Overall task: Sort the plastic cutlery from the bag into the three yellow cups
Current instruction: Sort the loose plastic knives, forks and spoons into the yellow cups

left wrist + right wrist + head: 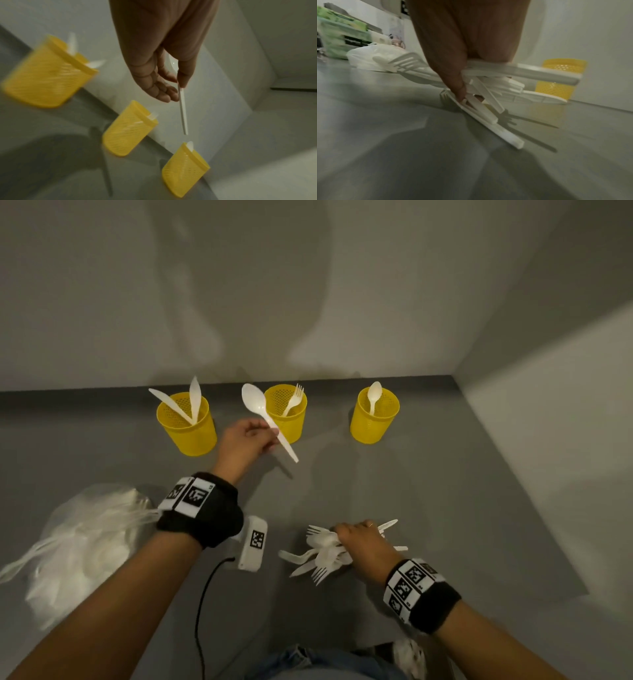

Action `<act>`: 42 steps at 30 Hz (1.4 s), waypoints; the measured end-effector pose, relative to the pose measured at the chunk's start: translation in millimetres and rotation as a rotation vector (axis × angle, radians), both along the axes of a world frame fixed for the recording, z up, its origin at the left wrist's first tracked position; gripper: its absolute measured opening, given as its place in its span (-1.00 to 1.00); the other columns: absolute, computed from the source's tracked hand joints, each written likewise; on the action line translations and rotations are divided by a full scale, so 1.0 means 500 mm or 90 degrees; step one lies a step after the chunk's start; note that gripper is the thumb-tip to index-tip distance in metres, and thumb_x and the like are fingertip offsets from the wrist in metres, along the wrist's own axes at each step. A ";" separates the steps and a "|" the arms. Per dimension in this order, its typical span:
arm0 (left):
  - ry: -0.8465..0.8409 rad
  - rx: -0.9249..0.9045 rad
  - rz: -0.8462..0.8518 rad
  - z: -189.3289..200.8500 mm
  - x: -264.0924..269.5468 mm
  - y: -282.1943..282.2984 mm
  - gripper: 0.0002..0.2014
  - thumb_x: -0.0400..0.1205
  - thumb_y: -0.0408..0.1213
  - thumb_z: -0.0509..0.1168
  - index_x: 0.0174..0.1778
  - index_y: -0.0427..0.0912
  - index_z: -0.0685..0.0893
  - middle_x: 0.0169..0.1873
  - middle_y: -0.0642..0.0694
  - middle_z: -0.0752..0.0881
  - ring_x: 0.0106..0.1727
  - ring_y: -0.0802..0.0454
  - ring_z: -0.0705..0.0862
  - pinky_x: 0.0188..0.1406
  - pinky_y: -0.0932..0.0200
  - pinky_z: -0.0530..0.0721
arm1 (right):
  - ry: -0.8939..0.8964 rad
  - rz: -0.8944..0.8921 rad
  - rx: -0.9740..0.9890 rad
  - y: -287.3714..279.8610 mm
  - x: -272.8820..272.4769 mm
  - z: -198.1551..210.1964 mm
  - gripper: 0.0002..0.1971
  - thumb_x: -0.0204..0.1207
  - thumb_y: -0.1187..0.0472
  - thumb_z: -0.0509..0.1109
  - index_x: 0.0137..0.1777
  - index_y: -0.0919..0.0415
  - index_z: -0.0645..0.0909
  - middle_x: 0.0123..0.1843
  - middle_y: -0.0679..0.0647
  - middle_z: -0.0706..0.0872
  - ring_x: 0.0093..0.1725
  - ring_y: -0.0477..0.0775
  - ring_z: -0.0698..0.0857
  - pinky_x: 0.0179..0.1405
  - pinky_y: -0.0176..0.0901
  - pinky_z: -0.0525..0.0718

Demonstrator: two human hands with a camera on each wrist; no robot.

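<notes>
Three yellow mesh cups stand in a row near the back wall: the left cup (186, 428) holds two knives, the middle cup (286, 412) a fork, the right cup (375, 416) a spoon. My left hand (248, 441) pinches a white spoon (265, 416) by its handle, bowl up, between the left and middle cups; the same spoon (182, 112) shows in the left wrist view. My right hand (356, 542) grips a bundle of white forks, knives and spoons (322, 553) low over the grey table, also seen as the bundle (488, 83).
A clear plastic bag (82, 542) with more white cutlery lies at the near left. A small white device (253, 542) with a black cable sits between my arms. White walls close the back and right; the grey table edge (555, 542) runs along the right.
</notes>
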State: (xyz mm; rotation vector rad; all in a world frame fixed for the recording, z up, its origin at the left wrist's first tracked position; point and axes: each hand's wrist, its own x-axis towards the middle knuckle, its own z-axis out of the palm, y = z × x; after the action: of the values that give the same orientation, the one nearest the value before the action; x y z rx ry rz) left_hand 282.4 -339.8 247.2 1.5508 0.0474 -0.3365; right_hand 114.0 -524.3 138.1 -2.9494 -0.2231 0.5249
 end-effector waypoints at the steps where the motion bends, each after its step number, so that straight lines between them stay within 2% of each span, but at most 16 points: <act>1: -0.014 -0.012 -0.022 0.016 0.017 -0.033 -0.93 0.55 -0.53 0.30 -0.16 -0.30 0.58 -0.51 -0.03 0.72 -0.54 0.28 0.69 -0.41 0.47 0.68 | 0.002 -0.022 0.010 -0.004 -0.003 -0.001 -0.68 0.46 0.28 0.33 0.22 0.17 0.47 0.19 0.11 0.67 0.12 0.23 0.68 0.28 -0.02 0.36; 4: -0.054 -0.031 -0.086 0.050 0.061 -0.139 -0.84 0.54 -0.56 0.29 -0.28 -0.24 0.54 -0.60 0.02 0.71 -0.55 0.28 0.69 -0.41 0.45 0.69 | 0.004 -0.098 0.021 -0.021 -0.010 0.000 -0.70 0.50 0.31 0.28 0.23 0.15 0.46 0.19 0.12 0.68 0.14 0.22 0.68 0.30 -0.03 0.36; 7: -0.112 0.022 -0.143 0.064 0.092 -0.237 -0.80 0.50 -0.50 0.37 -0.33 -0.15 0.54 -0.43 -0.04 0.67 -0.53 0.32 0.66 -0.33 0.40 0.66 | 0.020 -0.218 0.040 -0.056 -0.018 0.010 -0.72 0.53 0.32 0.24 0.23 0.20 0.44 0.20 0.16 0.67 0.14 0.25 0.66 0.29 -0.02 0.39; 11: -0.187 0.131 -0.175 0.043 0.124 -0.336 -0.80 0.42 -0.42 0.45 -0.37 -0.09 0.58 -0.34 -0.10 0.69 -0.26 0.02 0.65 0.01 0.13 0.62 | 0.046 -0.311 0.039 -0.101 -0.031 0.028 -0.72 0.53 0.31 0.25 0.23 0.22 0.43 0.20 0.16 0.67 0.15 0.25 0.67 0.25 -0.04 0.41; 13: -0.209 0.193 -0.184 0.026 0.131 -0.369 -0.91 0.42 -0.39 0.46 -0.25 -0.22 0.66 -0.23 -0.22 0.72 -0.15 -0.05 0.65 0.11 0.06 0.62 | 0.052 -0.329 0.041 -0.110 -0.036 0.028 -0.71 0.52 0.32 0.23 0.24 0.21 0.43 0.18 0.16 0.70 0.16 0.25 0.67 0.22 -0.05 0.42; 16: -0.218 0.305 -0.229 0.002 0.140 -0.392 -0.71 0.46 -0.32 0.46 0.04 -0.40 0.69 -0.03 -0.32 0.74 0.01 -0.17 0.68 0.16 0.06 0.57 | 0.048 -0.407 0.112 -0.119 -0.038 0.017 -0.73 0.56 0.27 0.22 0.25 0.21 0.46 0.11 0.15 0.73 0.14 0.23 0.67 0.22 -0.03 0.44; 19: -0.186 0.340 -0.266 -0.011 0.147 -0.392 -0.57 0.47 -0.26 0.45 0.24 -0.33 0.63 0.22 -0.26 0.69 0.26 -0.17 0.63 0.26 0.12 0.50 | 0.061 -0.487 0.211 -0.132 -0.042 0.030 -0.70 0.53 0.24 0.31 0.24 0.26 0.47 0.00 0.15 0.65 0.06 0.20 0.61 0.07 -0.06 0.49; 23: -0.208 0.307 -0.208 -0.001 0.136 -0.352 -0.57 0.48 -0.26 0.44 0.26 -0.28 0.62 0.27 -0.22 0.66 0.33 -0.11 0.58 0.30 0.19 0.44 | -0.023 -0.609 0.462 -0.149 -0.035 0.085 -0.62 0.51 0.34 0.33 0.32 0.32 0.44 0.21 0.27 0.63 0.24 0.27 0.61 -0.08 -0.32 0.52; 25: -0.232 0.274 -0.185 0.007 0.120 -0.310 -0.62 0.49 -0.28 0.44 0.22 -0.26 0.65 0.25 -0.20 0.67 0.32 -0.06 0.59 0.32 0.20 0.44 | -0.118 -0.640 0.650 -0.156 -0.029 0.119 -0.61 0.48 0.48 0.31 0.29 0.21 0.48 0.18 0.16 0.65 0.18 0.17 0.66 -0.14 -0.44 0.55; 27: -0.249 0.245 -0.169 0.013 0.093 -0.258 -0.71 0.50 -0.31 0.42 0.14 -0.23 0.69 0.16 -0.16 0.72 0.21 0.09 0.66 0.23 0.33 0.48 | -0.154 -0.670 0.857 -0.157 -0.017 0.151 -0.57 0.43 0.54 0.34 0.19 0.08 0.53 0.05 0.08 0.70 0.01 0.03 0.70 -0.15 -0.33 0.65; 30: -0.241 0.227 -0.173 0.035 0.020 -0.185 -0.86 0.53 -0.31 0.39 -0.02 -0.20 0.74 -0.15 0.00 0.74 -0.27 0.55 0.64 -0.20 0.70 0.47 | -0.145 -0.666 1.080 -0.140 0.013 0.185 -0.66 0.42 0.54 0.36 0.13 0.21 0.56 -0.22 0.06 0.73 -0.21 0.03 0.71 -0.32 -0.23 0.72; 32: -0.205 0.203 -0.189 0.049 -0.041 -0.145 -0.93 0.53 -0.31 0.39 -0.11 -0.18 0.73 -0.34 0.07 0.69 -0.44 0.51 0.60 -0.38 0.66 0.48 | -0.134 -0.624 1.154 -0.117 0.037 0.202 -0.64 0.39 0.52 0.38 0.18 0.26 0.56 -0.24 0.03 0.76 -0.23 -0.03 0.74 -0.27 -0.21 0.73; 35: -0.168 0.142 -0.186 0.070 -0.118 -0.101 -0.99 0.50 -0.32 0.41 -0.20 -0.17 0.74 -0.40 0.05 0.70 -0.46 0.39 0.61 -0.43 0.56 0.54 | -0.109 -0.565 1.203 -0.069 0.069 0.220 -0.67 0.40 0.52 0.37 0.16 0.31 0.56 -0.25 0.04 0.77 -0.22 -0.03 0.75 -0.22 -0.22 0.74; 37: -0.144 0.106 -0.181 0.078 -0.147 -0.084 -0.97 0.47 -0.33 0.44 -0.24 -0.11 0.74 -0.37 -0.02 0.74 -0.38 0.31 0.63 -0.34 0.42 0.59 | -0.092 -0.534 1.216 -0.034 0.086 0.231 -0.59 0.31 0.45 0.44 0.19 0.38 0.55 -0.21 0.08 0.75 -0.19 0.01 0.74 -0.22 -0.21 0.73; 40: -0.142 0.070 -0.166 0.081 -0.160 -0.050 -0.86 0.40 -0.38 0.49 -0.22 -0.05 0.74 -0.29 -0.22 0.78 -0.28 0.01 0.65 -0.17 0.14 0.64 | -0.055 -0.489 1.205 0.027 0.110 0.244 -0.42 0.27 0.40 0.43 0.33 0.49 0.44 0.00 0.28 0.72 0.00 0.19 0.75 -0.09 -0.09 0.76; 42: -0.156 0.083 -0.138 0.076 -0.158 -0.022 -0.81 0.38 -0.40 0.50 -0.24 0.00 0.74 -0.34 -0.12 0.79 -0.30 0.05 0.71 -0.13 0.17 0.70 | -0.046 -0.466 1.172 0.062 0.116 0.247 -0.44 0.30 0.43 0.43 0.35 0.40 0.48 0.12 0.35 0.72 0.12 0.27 0.72 0.04 -0.01 0.76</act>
State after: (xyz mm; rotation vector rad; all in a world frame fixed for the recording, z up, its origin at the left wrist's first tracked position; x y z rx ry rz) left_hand 203.5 -350.7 285.4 1.7204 -0.2974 -0.3155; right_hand 172.2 -493.2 261.6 -1.0766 0.2628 -0.0285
